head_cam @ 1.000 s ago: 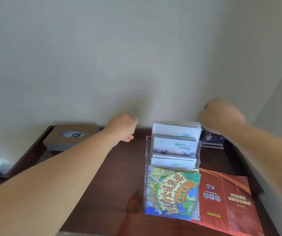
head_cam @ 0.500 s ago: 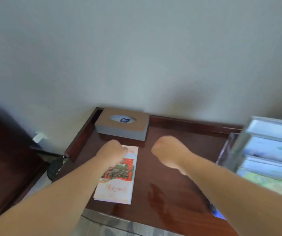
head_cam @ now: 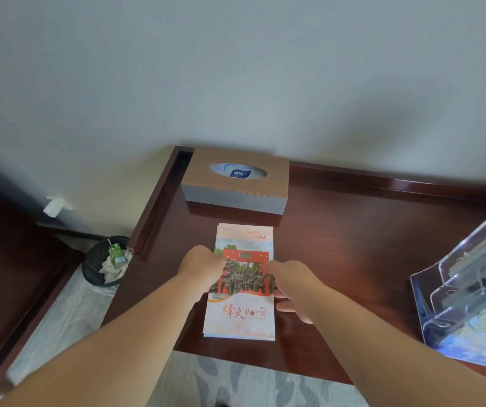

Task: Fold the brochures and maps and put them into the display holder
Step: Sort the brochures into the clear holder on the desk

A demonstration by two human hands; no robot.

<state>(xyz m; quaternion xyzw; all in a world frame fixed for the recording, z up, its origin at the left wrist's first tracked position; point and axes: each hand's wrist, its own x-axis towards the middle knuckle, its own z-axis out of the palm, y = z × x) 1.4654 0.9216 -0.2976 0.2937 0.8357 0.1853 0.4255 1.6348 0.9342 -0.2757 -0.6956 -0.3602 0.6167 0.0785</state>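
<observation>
A folded brochure (head_cam: 243, 315) with a red photo panel and orange lettering lies flat on the dark wooden table (head_cam: 353, 236), in front of me. My left hand (head_cam: 200, 267) is curled over its left edge. On the opposite side, my right hand (head_cam: 293, 287) has its fingers bent around the right edge and the thumb low beside it. Both hands touch the brochure at mid-height. The clear acrylic display holder (head_cam: 433, 292) stands at the far right, partly cut off, with colourful brochures in its tiers.
A brown tissue box (head_cam: 236, 183) sits at the back of the table, just beyond the brochure. A raised rim runs along the table's left and back sides. Below the left edge, a black waste bin (head_cam: 97, 268) with rubbish stands on the floor.
The view swung left from the display holder to the brochure. Both hands came down from near the holder and closed on the brochure's left and right edges.
</observation>
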